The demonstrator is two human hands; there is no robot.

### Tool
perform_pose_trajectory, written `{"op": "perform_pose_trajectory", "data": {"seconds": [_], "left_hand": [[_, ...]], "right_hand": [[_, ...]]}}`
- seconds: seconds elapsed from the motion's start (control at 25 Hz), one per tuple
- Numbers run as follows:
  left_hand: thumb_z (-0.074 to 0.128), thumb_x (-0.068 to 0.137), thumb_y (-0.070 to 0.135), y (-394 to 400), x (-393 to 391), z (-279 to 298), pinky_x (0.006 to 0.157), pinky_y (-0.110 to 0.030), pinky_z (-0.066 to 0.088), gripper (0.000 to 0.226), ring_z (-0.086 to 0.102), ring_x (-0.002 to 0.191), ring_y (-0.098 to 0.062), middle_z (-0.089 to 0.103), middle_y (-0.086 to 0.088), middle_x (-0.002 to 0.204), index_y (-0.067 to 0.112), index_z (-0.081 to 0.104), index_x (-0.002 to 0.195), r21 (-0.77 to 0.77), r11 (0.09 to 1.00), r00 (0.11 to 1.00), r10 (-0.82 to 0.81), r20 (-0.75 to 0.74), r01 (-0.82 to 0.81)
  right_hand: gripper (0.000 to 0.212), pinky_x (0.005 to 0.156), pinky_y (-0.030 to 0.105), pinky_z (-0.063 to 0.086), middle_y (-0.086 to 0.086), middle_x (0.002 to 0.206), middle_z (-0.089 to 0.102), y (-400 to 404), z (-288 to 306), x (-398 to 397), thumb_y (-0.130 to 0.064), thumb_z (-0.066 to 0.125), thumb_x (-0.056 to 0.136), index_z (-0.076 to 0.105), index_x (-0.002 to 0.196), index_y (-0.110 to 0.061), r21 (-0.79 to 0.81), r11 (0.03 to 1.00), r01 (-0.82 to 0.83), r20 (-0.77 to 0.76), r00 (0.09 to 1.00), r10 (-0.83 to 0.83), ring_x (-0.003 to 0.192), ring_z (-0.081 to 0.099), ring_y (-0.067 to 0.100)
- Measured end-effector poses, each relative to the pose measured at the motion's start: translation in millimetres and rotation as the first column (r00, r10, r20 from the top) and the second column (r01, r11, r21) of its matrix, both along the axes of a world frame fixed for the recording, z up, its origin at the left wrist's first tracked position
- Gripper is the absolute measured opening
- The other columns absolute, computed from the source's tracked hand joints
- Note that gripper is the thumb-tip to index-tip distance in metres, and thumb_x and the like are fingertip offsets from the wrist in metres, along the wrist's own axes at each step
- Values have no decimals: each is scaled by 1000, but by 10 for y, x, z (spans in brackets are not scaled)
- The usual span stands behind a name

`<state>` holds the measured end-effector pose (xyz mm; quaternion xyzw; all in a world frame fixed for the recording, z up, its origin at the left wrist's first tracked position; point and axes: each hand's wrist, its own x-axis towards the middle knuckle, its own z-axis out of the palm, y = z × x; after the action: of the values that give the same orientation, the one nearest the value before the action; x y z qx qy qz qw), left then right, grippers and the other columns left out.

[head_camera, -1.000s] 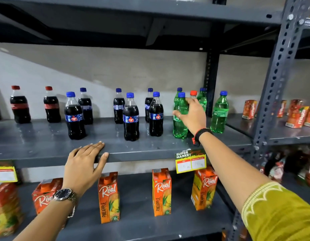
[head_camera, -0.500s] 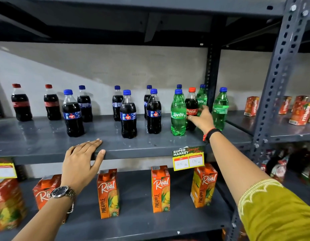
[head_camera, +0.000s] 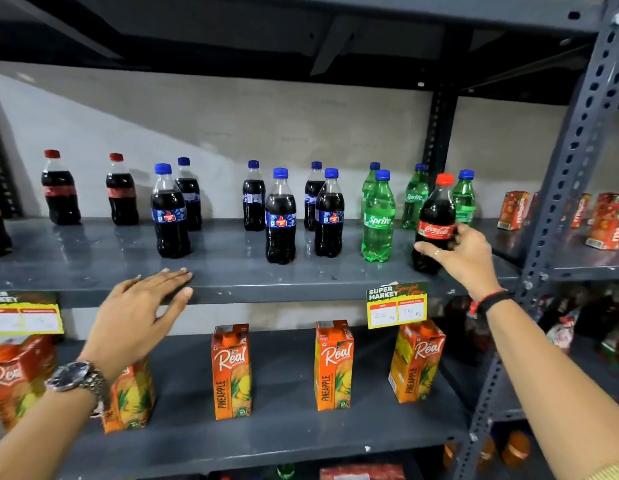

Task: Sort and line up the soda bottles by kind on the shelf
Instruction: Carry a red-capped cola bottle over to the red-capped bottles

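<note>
My right hand [head_camera: 464, 256] grips a red-capped Coca-Cola bottle [head_camera: 434, 220] near the front edge of the grey shelf [head_camera: 232, 282], in front of several green Sprite bottles [head_camera: 378, 220]. Two more red-capped cola bottles [head_camera: 60, 192] stand at the far left, a third partly cut off by the frame edge. Several blue-capped dark cola bottles [head_camera: 280, 220] fill the middle in loose pairs. My left hand [head_camera: 141, 313] hovers open with fingertips at the shelf's front edge, left of centre.
A price tag [head_camera: 396, 304] hangs from the shelf edge. Orange Real pineapple cartons [head_camera: 230, 372] stand on the shelf below. A perforated steel upright [head_camera: 561, 202] rises at the right, with small red juice boxes [head_camera: 606, 225] beyond it.
My right hand reached behind the Sprite bottles, took the Coca-Cola bottle and drew it forward to the shelf's front. My left hand lifted slightly off the edge.
</note>
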<state>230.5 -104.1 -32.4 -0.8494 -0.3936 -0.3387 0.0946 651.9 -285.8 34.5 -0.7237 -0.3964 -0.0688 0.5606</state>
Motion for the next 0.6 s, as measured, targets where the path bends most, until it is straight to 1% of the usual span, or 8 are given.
{"op": "perform_pose_trajectory", "data": {"seconds": [0.12,0.2,0.32,0.4,0.48,0.6], "left_hand": [[23,86,58,158,-345,89,100,-42,42,60,49,127,-12,62,3,128,27,58,124,-32,998,998,-61,-24,60],[23,86,58,270,-525,132,96,-42,44,61,52,124,-15,64,0,126,25,60,122,-36,996,996,-80,-31,78],[25,86,54,396,-763,144,95,-42,44,60,54,123,-19,63,-2,127,23,60,123,-30,994,994,-104,-38,103],[22,85,56,523,-1002,137,96,-40,43,64,54,123,-19,62,-3,128,22,59,124,-37,989,987,-148,-60,146],[19,84,58,640,-1123,156,98,-40,41,67,52,125,-18,61,-2,130,21,58,124,-57,980,977,-197,-81,193],[19,85,56,751,-1544,191,96,-39,40,64,52,125,-17,62,0,129,22,60,120,-30,975,973,-223,-59,221]], "right_hand": [[50,93,38,50,8,107,70,-155,16,-275,-22,83,65,62,110,-12,39,999,-6,-17,1000,6,95,64,17],[47,93,41,51,5,101,70,-182,28,-544,-23,83,64,64,106,-15,71,997,13,-32,999,-11,95,66,18],[44,92,36,51,1,98,70,-116,30,-1118,-23,83,64,64,104,-19,126,992,11,-58,998,-4,94,66,16],[43,90,33,51,1,97,70,36,28,-1645,-23,83,64,64,102,-20,149,989,4,-65,998,6,92,66,14],[41,90,34,52,-1,94,69,190,45,-2045,-24,84,63,63,97,-24,152,988,-12,-67,997,23,91,67,14],[42,88,32,53,-1,94,69,516,41,-2782,-25,84,63,64,99,-20,163,986,-44,-75,996,56,91,67,14]]}}
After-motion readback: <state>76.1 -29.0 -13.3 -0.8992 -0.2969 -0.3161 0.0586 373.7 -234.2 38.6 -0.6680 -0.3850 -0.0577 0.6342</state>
